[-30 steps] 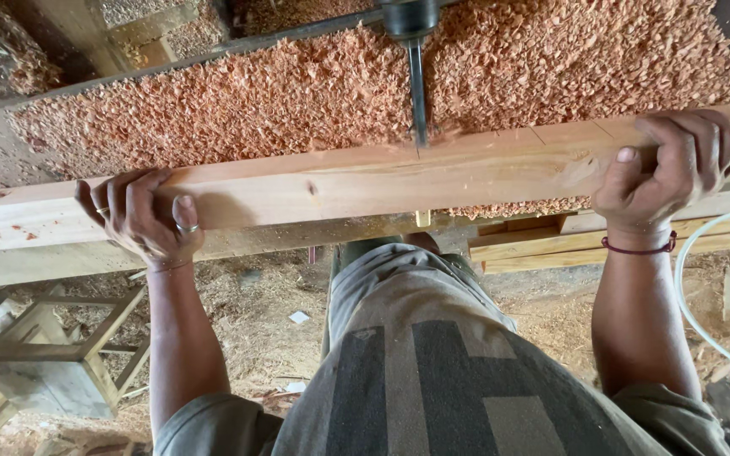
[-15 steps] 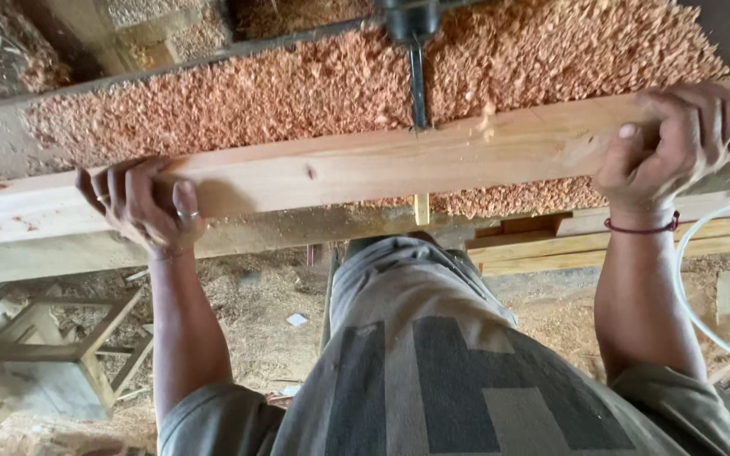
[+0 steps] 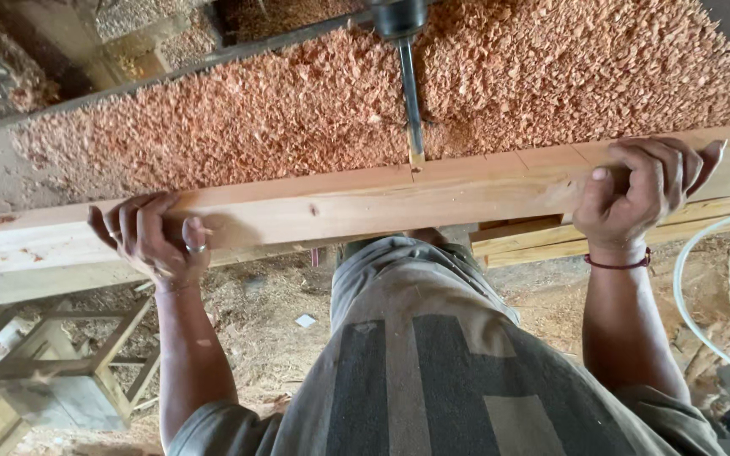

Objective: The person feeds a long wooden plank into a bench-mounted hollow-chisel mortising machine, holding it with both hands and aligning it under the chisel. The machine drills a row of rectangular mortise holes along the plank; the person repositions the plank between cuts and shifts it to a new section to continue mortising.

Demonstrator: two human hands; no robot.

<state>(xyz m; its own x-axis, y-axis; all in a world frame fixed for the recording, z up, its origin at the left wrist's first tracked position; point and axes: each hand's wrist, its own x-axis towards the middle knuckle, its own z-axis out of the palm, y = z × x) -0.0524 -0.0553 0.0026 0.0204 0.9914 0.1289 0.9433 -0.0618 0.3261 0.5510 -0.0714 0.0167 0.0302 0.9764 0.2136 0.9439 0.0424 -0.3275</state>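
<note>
Left hand [image 3: 149, 241] grips the long pale wooden beam [image 3: 365, 198], fingers curled over its far edge. At centre, one dark steel boring bit [image 3: 410, 93] meets the beam's upper edge; the beam has shifted leftward beneath it since a second ago, so a fresh position is under the bit. Right hand [image 3: 635, 190] clamps likewise. Count: one beam, one bit, two hands. Reddish wood shavings [image 3: 297, 110] cover the table behind.
</note>
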